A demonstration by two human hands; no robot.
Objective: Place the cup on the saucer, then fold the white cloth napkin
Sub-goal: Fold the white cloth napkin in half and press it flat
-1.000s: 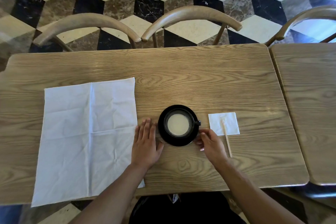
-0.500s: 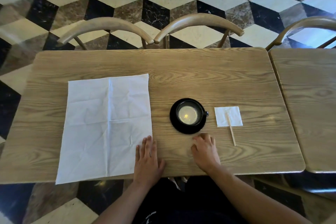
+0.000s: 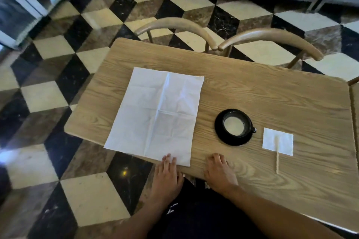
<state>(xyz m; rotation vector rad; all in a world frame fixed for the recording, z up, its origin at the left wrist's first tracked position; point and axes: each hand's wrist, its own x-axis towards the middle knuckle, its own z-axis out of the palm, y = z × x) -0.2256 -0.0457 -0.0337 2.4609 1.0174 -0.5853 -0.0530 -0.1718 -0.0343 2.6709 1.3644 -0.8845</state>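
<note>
A black cup (image 3: 235, 124) holding pale liquid stands on a black saucer (image 3: 233, 140) near the middle of the wooden table (image 3: 272, 93). Left of it, the white cloth napkin (image 3: 157, 114) lies spread flat, creased, its near edge hanging at the table's front edge. My left hand (image 3: 167, 174) lies flat at the table's front edge, its fingertips touching the napkin's near right corner. My right hand (image 3: 219, 172) rests flat on the bare wood in front of the saucer, holding nothing.
A small white paper napkin (image 3: 279, 139) with a wooden stir stick (image 3: 277, 159) on it lies right of the saucer. Two wooden chairs (image 3: 174, 25) stand behind the table. A second table (image 3: 355, 106) adjoins at the right. Checkered floor surrounds.
Both hands drew back from the saucer to the table's front edge. The left hand then moved onto the napkin's near corner. The view swung left and tilted.
</note>
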